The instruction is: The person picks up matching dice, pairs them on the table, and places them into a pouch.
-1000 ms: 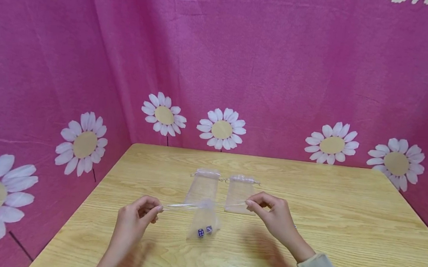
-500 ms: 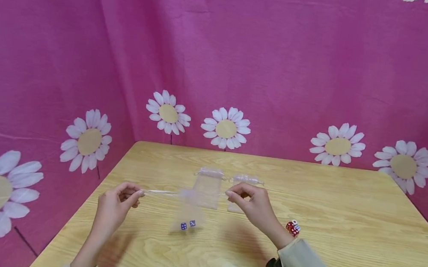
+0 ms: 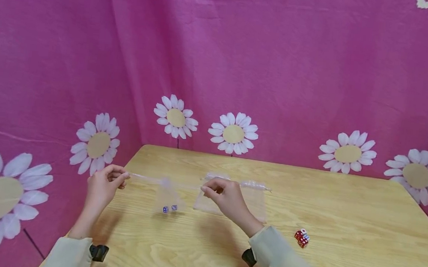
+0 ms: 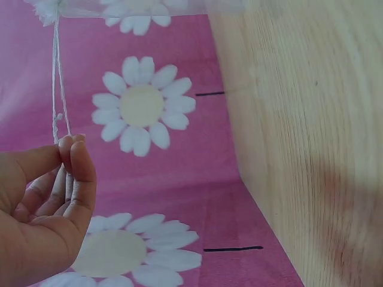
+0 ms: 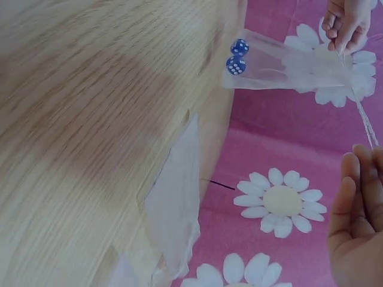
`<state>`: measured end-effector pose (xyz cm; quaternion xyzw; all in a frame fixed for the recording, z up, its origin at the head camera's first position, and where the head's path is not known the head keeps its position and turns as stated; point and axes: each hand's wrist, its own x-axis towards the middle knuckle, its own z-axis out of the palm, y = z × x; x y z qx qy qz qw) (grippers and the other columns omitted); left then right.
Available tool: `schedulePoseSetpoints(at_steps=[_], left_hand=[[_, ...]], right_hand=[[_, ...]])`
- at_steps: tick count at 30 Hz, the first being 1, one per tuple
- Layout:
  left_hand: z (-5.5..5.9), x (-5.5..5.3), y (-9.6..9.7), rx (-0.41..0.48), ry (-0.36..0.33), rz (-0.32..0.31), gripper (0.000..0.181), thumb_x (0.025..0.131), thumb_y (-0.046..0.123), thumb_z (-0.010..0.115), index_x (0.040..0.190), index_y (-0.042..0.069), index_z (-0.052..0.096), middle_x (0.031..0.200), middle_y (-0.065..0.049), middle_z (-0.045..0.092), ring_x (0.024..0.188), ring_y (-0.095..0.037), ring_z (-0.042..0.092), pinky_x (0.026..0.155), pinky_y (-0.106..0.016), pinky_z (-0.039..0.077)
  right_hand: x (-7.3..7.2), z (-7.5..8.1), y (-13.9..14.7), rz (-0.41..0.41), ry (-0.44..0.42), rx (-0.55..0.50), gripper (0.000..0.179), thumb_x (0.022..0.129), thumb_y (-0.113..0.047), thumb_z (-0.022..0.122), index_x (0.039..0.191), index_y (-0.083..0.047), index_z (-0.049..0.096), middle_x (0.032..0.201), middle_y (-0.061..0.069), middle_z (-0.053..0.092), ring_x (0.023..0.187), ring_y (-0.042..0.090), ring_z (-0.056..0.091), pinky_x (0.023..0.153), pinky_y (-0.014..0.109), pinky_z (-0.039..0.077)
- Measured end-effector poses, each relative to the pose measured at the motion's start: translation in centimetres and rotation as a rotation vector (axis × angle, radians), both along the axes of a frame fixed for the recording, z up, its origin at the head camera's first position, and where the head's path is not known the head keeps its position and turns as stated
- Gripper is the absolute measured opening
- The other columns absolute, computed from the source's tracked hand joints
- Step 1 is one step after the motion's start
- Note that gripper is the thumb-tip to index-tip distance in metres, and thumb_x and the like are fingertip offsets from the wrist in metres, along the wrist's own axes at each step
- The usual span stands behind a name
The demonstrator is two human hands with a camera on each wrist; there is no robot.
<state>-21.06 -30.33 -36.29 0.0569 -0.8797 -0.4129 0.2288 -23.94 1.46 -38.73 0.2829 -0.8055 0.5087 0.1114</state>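
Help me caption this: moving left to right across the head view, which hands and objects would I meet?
Left hand, sheer bag holding two blue dice, right hand, red and white dice.

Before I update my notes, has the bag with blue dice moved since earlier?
Yes: the bag has moved left, nearer the far-left corner of the table.
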Motion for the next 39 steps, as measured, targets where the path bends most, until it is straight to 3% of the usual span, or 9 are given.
schedulePoseSetpoints(at_steps=[3, 7, 13, 22, 26, 31, 39], left_hand=[[-0.3, -1.5, -0.4, 0.051, 0.004, -0.007, 0.014, 0.093, 0.007, 0.065, 0.099, -0.006, 0.066, 0.087, -0.023, 0.073, 0.055, 0.01, 0.055, 0.056, -0.011, 0.05], [-0.8, -3.2, -0.7, 0.107, 0.003, -0.01, 0.015, 0.093, 0.004, 0.064, 0.1, -0.008, 0.065, 0.083, -0.019, 0.072, 0.056, 0.009, 0.055, 0.057, -0.01, 0.051], [-1.5, -5.2, -0.4, 0.144, -0.017, -0.011, 0.016, 0.094, 0.005, 0.063, 0.1, -0.01, 0.063, 0.087, -0.023, 0.072, 0.055, 0.008, 0.056, 0.057, -0.011, 0.051], [-2.2, -7.9, 0.5, 0.08, -0.036, 0.016, 0.016, 0.093, 0.009, 0.065, 0.098, -0.006, 0.066, 0.09, -0.023, 0.074, 0.051, 0.01, 0.054, 0.053, -0.009, 0.046], [-2.7, -9.3, 0.7, 0.086, -0.072, 0.016, 0.017, 0.092, 0.009, 0.064, 0.098, -0.006, 0.066, 0.09, -0.022, 0.074, 0.051, 0.008, 0.054, 0.054, -0.009, 0.044], [-3.6, -10.5, 0.8, 0.104, -0.113, 0.022, 0.016, 0.092, 0.008, 0.063, 0.098, -0.007, 0.066, 0.086, -0.021, 0.074, 0.052, 0.005, 0.055, 0.053, -0.011, 0.045], [-4.9, -11.3, 1.2, 0.064, -0.144, 0.024, 0.015, 0.092, 0.007, 0.064, 0.096, -0.007, 0.065, 0.085, -0.022, 0.072, 0.053, 0.003, 0.055, 0.052, -0.013, 0.044]], right_hand=[[-0.7, -0.3, -0.8, 0.002, -0.01, -0.014, 0.011, 0.09, -0.016, 0.069, 0.09, -0.006, 0.075, 0.077, 0.007, 0.071, 0.062, 0.002, 0.055, 0.057, 0.019, 0.047], [-1.5, -1.0, -1.6, -0.009, -0.035, -0.015, 0.01, 0.09, -0.014, 0.07, 0.089, -0.006, 0.075, 0.078, 0.008, 0.071, 0.061, 0.002, 0.054, 0.056, 0.017, 0.045], [-2.6, -1.9, -1.9, -0.045, -0.073, -0.016, 0.006, 0.088, -0.012, 0.071, 0.088, -0.007, 0.074, 0.075, 0.007, 0.071, 0.061, 0.003, 0.056, 0.057, 0.017, 0.046], [-4.4, -1.9, -1.9, -0.087, -0.129, -0.029, 0.01, 0.09, -0.012, 0.069, 0.089, -0.003, 0.072, 0.074, 0.015, 0.07, 0.064, 0.017, 0.061, 0.059, 0.019, 0.045], [-5.4, -2.2, -2.0, -0.11, -0.142, -0.017, 0.009, 0.09, -0.012, 0.069, 0.086, -0.005, 0.072, 0.071, 0.011, 0.069, 0.063, 0.014, 0.059, 0.058, 0.019, 0.044], [-6.8, -2.9, -2.1, -0.146, -0.172, 0.012, 0.008, 0.091, -0.011, 0.068, 0.086, -0.006, 0.073, 0.072, 0.008, 0.07, 0.062, 0.006, 0.055, 0.057, 0.02, 0.044], [-8.7, -3.5, -2.3, -0.184, -0.238, 0.017, 0.009, 0.09, -0.008, 0.068, 0.084, -0.003, 0.072, 0.074, 0.01, 0.07, 0.062, 0.006, 0.056, 0.058, 0.02, 0.045]])
